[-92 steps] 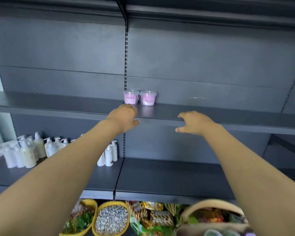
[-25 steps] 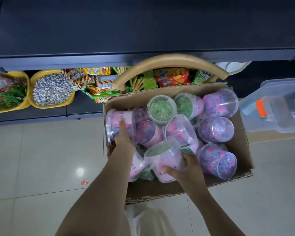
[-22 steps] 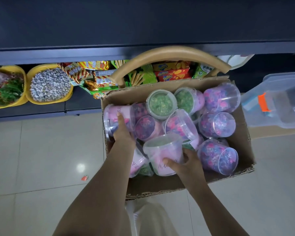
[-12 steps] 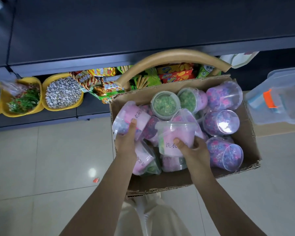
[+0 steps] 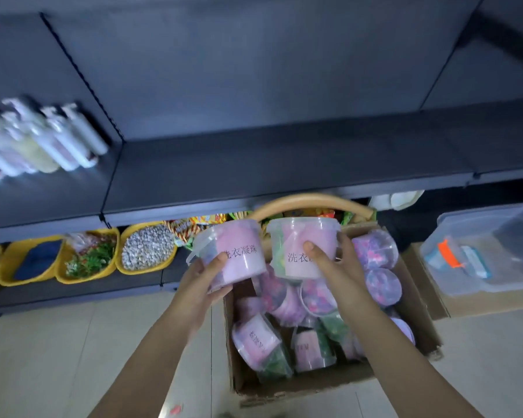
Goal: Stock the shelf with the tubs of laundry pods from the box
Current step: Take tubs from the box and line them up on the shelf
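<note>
Gripping the left tub (image 5: 239, 248) from below, the left hand (image 5: 204, 286) holds it slightly tilted; the right hand (image 5: 337, 267) curls round the right tub (image 5: 302, 236), thumb across its label. Both tubs are clear, lidded, pink-labelled with printed characters, side by side above the cardboard box (image 5: 299, 384), where more tubs (image 5: 382, 283) lie jumbled, below the dark shelf (image 5: 284, 164).

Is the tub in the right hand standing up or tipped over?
Upright: the tub in the right hand has its lid on top, label level.
</note>
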The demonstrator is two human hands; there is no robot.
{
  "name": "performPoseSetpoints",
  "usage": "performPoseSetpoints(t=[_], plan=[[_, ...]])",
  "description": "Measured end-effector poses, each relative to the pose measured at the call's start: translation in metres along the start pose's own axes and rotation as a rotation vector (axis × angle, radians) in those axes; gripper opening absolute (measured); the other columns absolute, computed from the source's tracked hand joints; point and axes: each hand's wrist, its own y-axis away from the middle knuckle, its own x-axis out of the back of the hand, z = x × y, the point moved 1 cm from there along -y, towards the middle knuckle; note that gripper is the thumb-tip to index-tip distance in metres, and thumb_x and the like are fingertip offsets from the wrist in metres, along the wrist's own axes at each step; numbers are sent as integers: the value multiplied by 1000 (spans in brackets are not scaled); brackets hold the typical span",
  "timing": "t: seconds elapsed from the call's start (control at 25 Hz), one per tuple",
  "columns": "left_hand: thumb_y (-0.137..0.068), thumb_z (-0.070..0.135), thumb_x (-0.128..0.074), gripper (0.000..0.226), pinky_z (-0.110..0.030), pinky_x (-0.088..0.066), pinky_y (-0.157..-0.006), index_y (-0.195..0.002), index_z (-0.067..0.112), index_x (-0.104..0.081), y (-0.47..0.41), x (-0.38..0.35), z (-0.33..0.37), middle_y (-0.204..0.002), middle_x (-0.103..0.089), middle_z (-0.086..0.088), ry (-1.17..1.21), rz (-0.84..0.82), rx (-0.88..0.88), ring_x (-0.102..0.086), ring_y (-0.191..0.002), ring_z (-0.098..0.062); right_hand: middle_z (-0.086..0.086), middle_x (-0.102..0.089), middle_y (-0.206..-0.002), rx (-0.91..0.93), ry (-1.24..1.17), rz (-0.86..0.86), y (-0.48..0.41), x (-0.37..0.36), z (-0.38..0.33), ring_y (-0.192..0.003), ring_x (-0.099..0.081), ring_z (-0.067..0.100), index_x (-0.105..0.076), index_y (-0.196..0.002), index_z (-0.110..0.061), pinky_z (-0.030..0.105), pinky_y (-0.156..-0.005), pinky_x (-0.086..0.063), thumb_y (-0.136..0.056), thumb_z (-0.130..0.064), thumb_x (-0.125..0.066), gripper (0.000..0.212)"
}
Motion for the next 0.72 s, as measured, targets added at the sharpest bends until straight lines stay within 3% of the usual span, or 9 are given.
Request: performPoseSetpoints(t=[0.12, 0.24, 0.32, 0.44, 0.52, 0.6, 0.64, 0.72], plan=[[-56, 47, -71, 69, -36, -52, -91, -119, 26, -55, 20, 2, 54, -120, -65, 3, -17, -28, -164, -63, -109, -14, 0, -61, -119, 114, -26, 10, 7, -14, -54, -106, -61, 18, -45, -127, -25, 40, -96, -50, -77, -24, -73, 58], [-54, 47, -75, 72, -31, -56, -83, -117, 21, -56, 36, 5, 109, -115, -67, 2, -59, -62, -292, -68, -98, -11, 0, -64, -117, 204, -86, -16, 15, -28, -109, -103, -64, 18, -45, -132, -23, 44, -95, -51, -76, -26, -74, 64], [-61, 42, -81, 62, -34, -53, -87, -113, 21, -57, 44, 9, 144, -113, -67, 0, -100, -35, -373, -66, -100, -15, -2, -65, -114, 272, -89, -45, 20, -38, -142, -101, -65, 15, -45, -133, -26, 37, -92, -52, -76, -27, -74, 65], [-58, 54, -78, 64, -35, -50, -91, -112, 26, -58, 52, 17, 193, -112, -68, 4, -173, -16, -494, -64, -105, -15, -2, -64, -113, 386, -86, -37, 25, -54, -188, -99, -63, 11, -45, -132, -27, 23, -80, -49, -74, -23, -77, 67], [-61, 52, -75, 54, -25, -47, -85, -107, 29, -58, 54, 18, 217, -109, -67, 8, -208, 7, -546, -62, -101, -8, -3, -64, -109, 435, -108, -49, 22, -63, -211, -96, -63, 10, -45, -132, -27, 20, -74, -47, -74, -20, -77, 67], [-69, 43, -76, 39, -19, -42, -77, -101, 30, -57, 56, 16, 238, -106, -65, 10, -211, 39, -582, -60, -98, -5, -3, -64, -110, 467, -128, -60, 16, -70, -231, -98, -63, 11, -43, -134, -27, 23, -79, -47, -73, -20, -77, 70], [-67, 44, -77, 42, -19, -41, -78, -101, 31, -56, 55, 14, 248, -105, -64, 11, -218, 55, -598, -58, -99, -5, -2, -64, -113, 481, -133, -64, 11, -73, -243, -101, -62, 13, -43, -134, -28, 26, -85, -47, -72, -22, -78, 72], [-51, 59, -74, 67, -23, -39, -84, -108, 28, -57, 52, 10, 266, -109, -64, 11, -249, 103, -648, -58, -104, -6, -2, -64, -115, 509, -137, -69, -1, -77, -262, -104, -62, 16, -42, -134, -29, 32, -94, -47, -69, -24, -80, 76]])
